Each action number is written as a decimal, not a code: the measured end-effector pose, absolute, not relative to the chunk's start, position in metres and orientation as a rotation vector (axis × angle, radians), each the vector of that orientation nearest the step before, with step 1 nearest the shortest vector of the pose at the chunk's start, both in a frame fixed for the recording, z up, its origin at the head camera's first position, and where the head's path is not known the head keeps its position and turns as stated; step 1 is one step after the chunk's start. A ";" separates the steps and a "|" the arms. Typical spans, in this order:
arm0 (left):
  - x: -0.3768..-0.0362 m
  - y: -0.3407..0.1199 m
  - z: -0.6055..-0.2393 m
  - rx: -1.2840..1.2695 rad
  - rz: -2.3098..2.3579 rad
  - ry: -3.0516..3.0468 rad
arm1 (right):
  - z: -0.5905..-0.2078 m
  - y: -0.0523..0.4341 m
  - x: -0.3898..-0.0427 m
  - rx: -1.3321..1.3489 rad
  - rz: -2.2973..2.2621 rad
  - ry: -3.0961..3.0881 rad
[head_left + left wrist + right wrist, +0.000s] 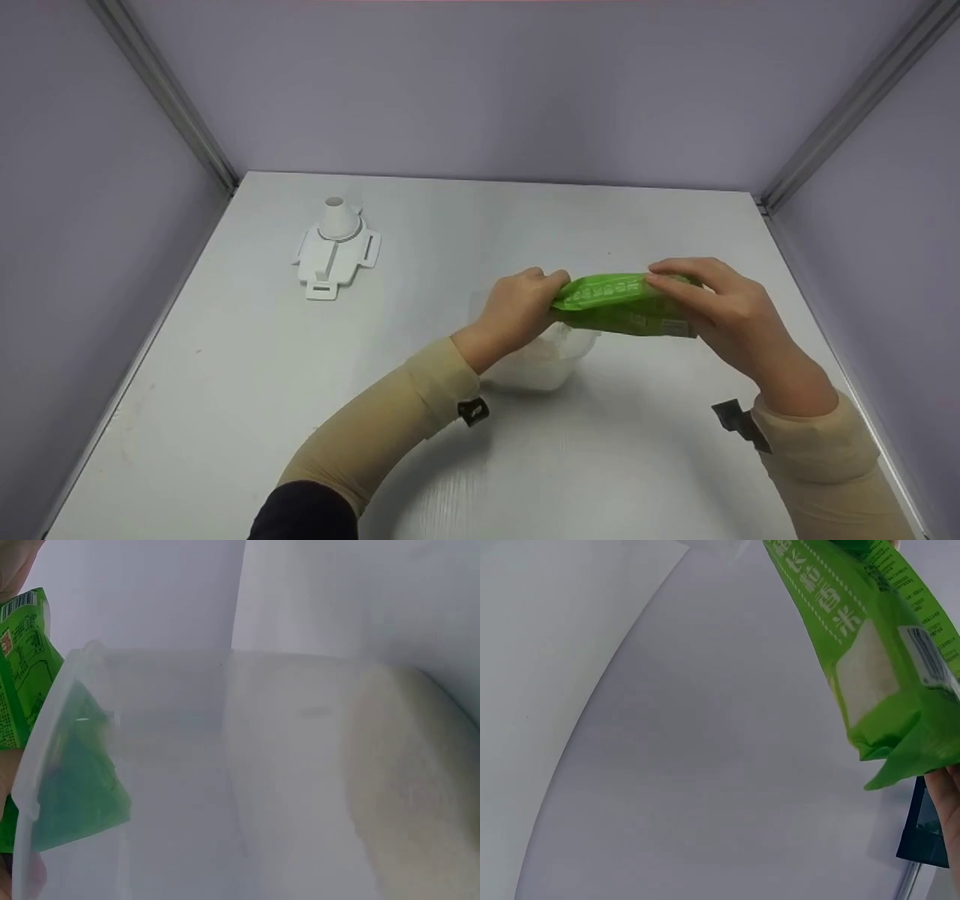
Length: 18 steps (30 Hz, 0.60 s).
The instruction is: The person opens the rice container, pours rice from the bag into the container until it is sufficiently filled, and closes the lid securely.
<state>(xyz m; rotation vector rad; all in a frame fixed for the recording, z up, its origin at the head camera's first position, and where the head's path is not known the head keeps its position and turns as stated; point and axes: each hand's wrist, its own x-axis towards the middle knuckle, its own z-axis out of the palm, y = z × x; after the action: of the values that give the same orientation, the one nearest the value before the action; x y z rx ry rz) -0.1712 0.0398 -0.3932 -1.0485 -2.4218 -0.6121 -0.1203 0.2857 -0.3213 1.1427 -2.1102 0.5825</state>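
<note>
A green printed plastic bag point(622, 304) lies nearly level in the air between both hands, above the right side of a translucent tub point(536, 375). My left hand point(521, 304) grips the gathered left end of the bag. At the other end, my right hand point(724, 311) holds it with fingers over the top; in the right wrist view a bit of that hand point(946, 810) shows beneath the bag's bottom point(900, 742). Pale contents show in the tub, their kind unclear. The left wrist view looks through the tub's cloudy wall point(172, 705), with the bag point(30, 667) beyond.
A white plastic piece point(334, 259) with a cone on a slotted flat base stands at the table's back left. The white table point(247, 375) is enclosed by grey panels at the back and both sides. Dark clips point(472, 411) sit on the sleeves.
</note>
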 end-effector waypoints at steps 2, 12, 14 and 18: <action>-0.170 0.040 -0.393 -1.050 -0.624 -2.430 | -0.321 0.286 -0.120 1.145 0.588 -2.106; -0.172 0.040 -0.387 -1.042 -0.630 -2.443 | -0.319 0.284 -0.120 1.142 0.630 -2.063; -0.173 0.037 -0.386 -1.036 -0.621 -2.434 | -0.320 0.282 -0.121 1.145 0.627 -2.068; -0.177 0.030 -0.386 -1.035 -0.604 -2.409 | -0.324 0.280 -0.124 1.163 0.643 -2.067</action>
<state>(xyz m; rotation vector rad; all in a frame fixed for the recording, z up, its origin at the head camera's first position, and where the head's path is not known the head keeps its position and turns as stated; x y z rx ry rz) -0.1765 0.0303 -0.3857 -1.0354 -2.4086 -0.6044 -0.1242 0.2797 -0.3237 1.1629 -2.0670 0.6431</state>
